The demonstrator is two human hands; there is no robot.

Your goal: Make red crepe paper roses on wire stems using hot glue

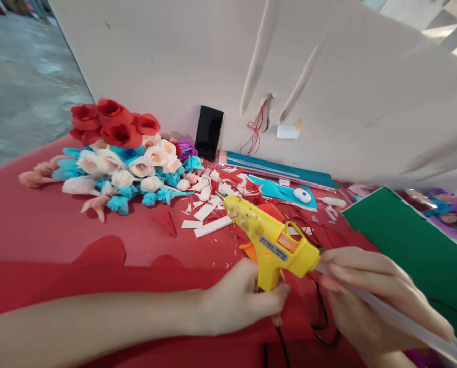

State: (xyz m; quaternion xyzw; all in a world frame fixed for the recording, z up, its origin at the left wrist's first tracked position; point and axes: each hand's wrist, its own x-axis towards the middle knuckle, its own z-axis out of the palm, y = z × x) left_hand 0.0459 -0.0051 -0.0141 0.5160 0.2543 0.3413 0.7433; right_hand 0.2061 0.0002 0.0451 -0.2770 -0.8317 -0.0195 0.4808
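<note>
A yellow glue gun is being held near the middle of the scene by the left hand, its handle being gripped by fingers clamped around it. Its nozzle is being pointed toward the far left, where white and red paper scraps are being supported by the red table. A translucent glue stick is being pinched by the right hand, thumb and fingers being closed on it. Its end is being held at the gun's rear; whether it is being held inside cannot be told. On the left, a large part of the tabletop is being covered by red, white and blue paper flowers. Farther back, a dark phone is being propped against the pale partition. The right side is being occupied by a green board.
</note>
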